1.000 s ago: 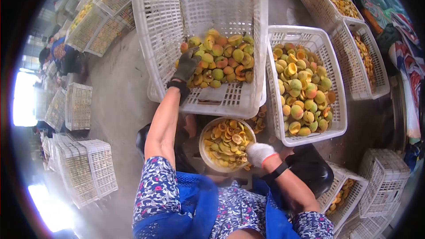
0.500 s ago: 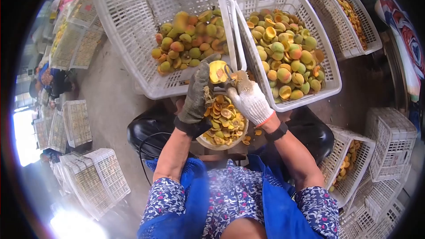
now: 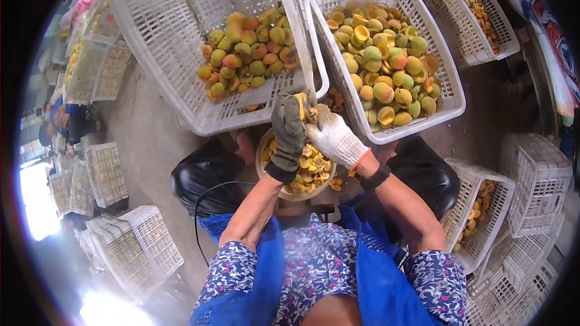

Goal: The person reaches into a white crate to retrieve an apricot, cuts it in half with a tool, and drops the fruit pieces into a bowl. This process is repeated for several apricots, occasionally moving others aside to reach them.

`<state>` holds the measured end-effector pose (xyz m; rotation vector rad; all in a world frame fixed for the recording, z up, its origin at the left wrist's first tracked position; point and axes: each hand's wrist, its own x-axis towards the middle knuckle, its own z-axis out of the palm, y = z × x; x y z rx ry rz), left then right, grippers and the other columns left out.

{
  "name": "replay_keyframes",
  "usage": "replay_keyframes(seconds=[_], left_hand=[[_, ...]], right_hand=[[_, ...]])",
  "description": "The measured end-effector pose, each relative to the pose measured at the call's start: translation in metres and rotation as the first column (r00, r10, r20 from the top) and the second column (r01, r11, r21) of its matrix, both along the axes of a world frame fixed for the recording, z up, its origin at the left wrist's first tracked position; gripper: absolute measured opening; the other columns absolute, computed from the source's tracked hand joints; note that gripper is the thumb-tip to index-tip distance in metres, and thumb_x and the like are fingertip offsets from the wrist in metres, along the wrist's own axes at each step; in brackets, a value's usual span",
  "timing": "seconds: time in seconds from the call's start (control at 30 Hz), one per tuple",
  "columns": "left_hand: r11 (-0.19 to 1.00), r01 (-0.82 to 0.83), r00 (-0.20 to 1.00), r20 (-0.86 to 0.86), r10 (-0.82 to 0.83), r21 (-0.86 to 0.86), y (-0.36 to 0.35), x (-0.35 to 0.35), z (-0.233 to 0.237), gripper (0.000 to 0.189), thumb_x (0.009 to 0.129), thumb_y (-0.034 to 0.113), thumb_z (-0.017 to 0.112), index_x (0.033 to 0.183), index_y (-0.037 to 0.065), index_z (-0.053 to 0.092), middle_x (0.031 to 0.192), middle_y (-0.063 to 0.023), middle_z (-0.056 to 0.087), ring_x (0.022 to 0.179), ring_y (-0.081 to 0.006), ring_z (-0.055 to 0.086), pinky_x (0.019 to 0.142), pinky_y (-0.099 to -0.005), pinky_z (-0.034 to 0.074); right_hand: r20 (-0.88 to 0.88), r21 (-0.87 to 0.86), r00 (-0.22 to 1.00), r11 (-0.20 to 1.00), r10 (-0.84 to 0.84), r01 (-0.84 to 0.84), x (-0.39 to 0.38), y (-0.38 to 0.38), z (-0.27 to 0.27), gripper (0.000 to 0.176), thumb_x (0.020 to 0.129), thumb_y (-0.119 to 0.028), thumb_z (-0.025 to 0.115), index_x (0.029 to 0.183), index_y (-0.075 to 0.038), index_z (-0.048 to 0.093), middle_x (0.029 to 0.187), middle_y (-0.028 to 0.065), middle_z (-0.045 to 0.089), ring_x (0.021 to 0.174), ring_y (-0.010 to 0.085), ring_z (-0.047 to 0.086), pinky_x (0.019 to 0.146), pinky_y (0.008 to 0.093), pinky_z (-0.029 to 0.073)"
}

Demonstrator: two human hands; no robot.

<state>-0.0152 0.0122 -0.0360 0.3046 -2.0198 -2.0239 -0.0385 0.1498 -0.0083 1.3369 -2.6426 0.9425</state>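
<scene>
My left hand (image 3: 289, 127), in a dark grey glove, is closed around a yellow peach half (image 3: 301, 104), mostly hidden by the fingers. My right hand (image 3: 332, 135), in a soiled white knitted glove, is closed on a small tool with a curved metal loop blade (image 3: 312, 112). The blade is at the peach, and its handle is hidden in my fist. Below both hands stands a round tub (image 3: 333, 176) holding yellow cut pieces and pits (image 3: 313, 168). Ahead are a left crate (image 3: 158, 66) with peaches (image 3: 248, 48) and a right crate (image 3: 457, 75) with peach halves (image 3: 386, 63).
Another crate (image 3: 483, 45) of cut fruit stands at the upper right. More white crates (image 3: 477, 214) are stacked on the lower right, and others (image 3: 136, 244) stand at left. A black cable (image 3: 205, 196) runs beside my left leg. Other people (image 3: 75, 121) are at far left.
My left hand has turned, so the peach half now faces the right hand and shows less. Both hands have come closer together and slightly lower. The whole view has shifted a little.
</scene>
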Motion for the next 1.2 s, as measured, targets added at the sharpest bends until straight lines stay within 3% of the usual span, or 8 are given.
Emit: replay_keyframes(seconds=[0.07,0.2,0.53,0.77,0.83,0.9,1.0,1.2], left_hand=[[0.999,-0.022,0.999,-0.042,0.020,-0.049,0.006,0.001,0.014,0.039,0.097,0.033,0.042,0.105,-0.001,0.058,0.093,-0.0081,0.062,0.082,-0.0145,0.058,0.077,-0.0285,0.048],[0.997,-0.034,0.999,0.022,0.033,0.070,0.001,0.006,-0.005,0.039,0.098,0.033,0.042,0.102,-0.002,0.059,0.089,-0.0088,0.063,0.080,-0.0150,0.059,0.075,-0.0284,0.049],[0.997,-0.065,0.998,0.004,0.065,-0.039,0.004,0.002,0.006,0.048,0.098,0.040,0.038,0.095,-0.003,0.060,0.081,-0.0116,0.064,0.074,-0.0195,0.063,0.069,-0.0295,0.052],[0.849,0.013,0.972,0.192,-0.135,0.528,-0.010,0.007,0.012,0.043,0.097,0.040,0.044,0.097,0.000,0.060,0.091,-0.0103,0.063,0.077,-0.0193,0.062,0.073,-0.0327,0.053],[0.972,0.174,0.960,0.193,-0.203,0.156,-0.018,0.010,0.016,0.042,0.097,0.040,0.045,0.098,0.000,0.060,0.090,-0.0105,0.063,0.079,-0.0182,0.062,0.074,-0.0321,0.053],[0.781,0.044,0.937,0.246,-0.248,0.623,-0.019,0.010,0.024,0.040,0.096,0.037,0.045,0.094,0.000,0.060,0.090,-0.0104,0.063,0.080,-0.0183,0.061,0.075,-0.0307,0.051],[0.869,0.196,0.920,0.222,-0.323,0.454,-0.023,0.008,0.033,0.038,0.096,0.033,0.045,0.089,-0.001,0.061,0.089,-0.0098,0.063,0.081,-0.0183,0.061,0.074,-0.0299,0.050],[0.660,0.621,0.749,0.074,-0.658,-0.423,-0.047,-0.005,0.031,0.035,0.096,0.025,0.043,0.087,-0.001,0.063,0.081,-0.0119,0.064,0.078,-0.0206,0.060,0.074,-0.0322,0.047]], right_hand=[[0.671,-0.137,0.738,0.966,-0.072,0.219,-0.001,-0.003,0.011,0.020,0.083,-0.014,0.056,0.092,0.003,0.056,0.092,0.0227,0.059,0.088,0.0403,0.059,0.074,0.0433,0.048],[0.821,-0.136,0.570,0.977,0.017,0.167,-0.003,-0.001,0.003,0.034,0.086,-0.022,0.051,0.109,0.002,0.058,0.100,0.0240,0.061,0.096,0.0374,0.058,0.085,0.0422,0.045],[0.830,-0.105,0.558,0.987,0.020,0.120,-0.005,0.000,0.002,0.034,0.087,-0.027,0.049,0.100,0.003,0.057,0.087,0.0229,0.062,0.080,0.0360,0.061,0.072,0.0418,0.048],[0.703,-0.126,0.711,0.987,0.018,0.099,-0.003,0.000,-0.013,0.034,0.083,-0.026,0.050,0.095,0.004,0.060,0.076,0.0181,0.063,0.066,0.0273,0.064,0.059,0.0378,0.050],[0.957,-0.039,0.287,0.999,0.040,-0.010,-0.013,0.006,0.032,0.033,0.082,-0.023,0.049,0.093,0.004,0.062,0.080,0.0232,0.064,0.073,0.0341,0.064,0.066,0.0408,0.050],[0.904,-0.118,0.409,0.992,0.126,-0.045,-0.013,0.006,0.029,0.031,0.080,-0.022,0.049,0.089,0.004,0.063,0.078,0.0226,0.064,0.070,0.0323,0.063,0.064,0.0406,0.050],[0.824,0.033,0.566,0.994,0.031,-0.103,-0.009,0.005,0.034,0.038,0.081,-0.027,0.052,0.098,0.007,0.056,0.081,0.0171,0.064,0.076,0.0253,0.064,0.069,0.0373,0.051],[0.990,-0.144,0.016,0.990,0.144,0.005,-0.001,0.005,0.035,0.024,0.083,-0.028,0.063,0.080,-0.005,0.056,0.060,-0.0011,0.053,0.048,0.0069,0.050,0.040,0.0237,0.039]])
